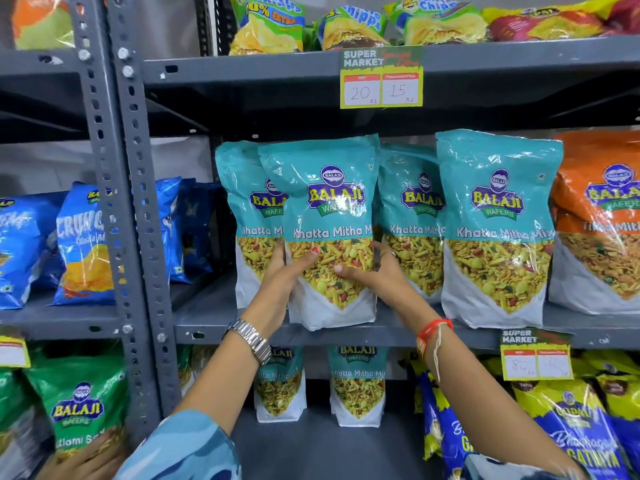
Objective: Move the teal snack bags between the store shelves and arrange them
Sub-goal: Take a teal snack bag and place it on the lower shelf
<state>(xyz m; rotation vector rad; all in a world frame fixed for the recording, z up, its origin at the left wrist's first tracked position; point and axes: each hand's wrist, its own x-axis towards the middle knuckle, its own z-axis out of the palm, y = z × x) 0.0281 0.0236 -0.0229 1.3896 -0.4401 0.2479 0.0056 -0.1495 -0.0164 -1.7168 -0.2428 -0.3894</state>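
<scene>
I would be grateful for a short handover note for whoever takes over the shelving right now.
Left hand and right hand: both gripping the front teal bag by its sides, its base at the middle shelf edge.
Middle shelf: three more teal bags stand upright, one behind on the left, one behind on the right, one further right beside the orange bag.
Lower shelf: two teal bags remain.
Done: four bags up.
Left: seat the held bag in line, then probably bring up the lower two and straighten the row.

Glossy crinkled plastic teal snack bags [332,233], matt grey perforated metal shelf [346,336], shiny steel watch [251,337]
</scene>
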